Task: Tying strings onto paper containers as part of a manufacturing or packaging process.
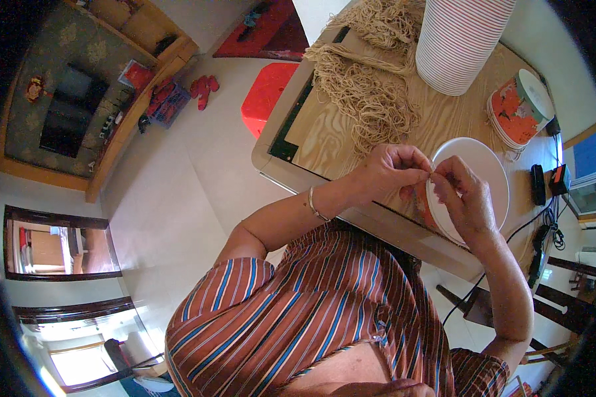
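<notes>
My left hand (398,169) and my right hand (469,198) meet fingertip to fingertip, each pinched closed. Whatever lies between their fingers is too small to make out. Below and behind them is a round white paper bucket (485,159), its open mouth facing up toward me, with some red pattern showing on its outer side. My right hand covers part of the bucket's near rim. Beyond my left hand lies a loose heap of tan twine (377,99), which runs back to a second tangled bundle (387,23).
A tall stack of white paper buckets (460,46) rises at the table's back. Right of it sits a shorter red-patterned stack (518,109). Black adapters and cables (551,218) lie at the table's right side. A red stool (266,96) stands beyond the left table edge.
</notes>
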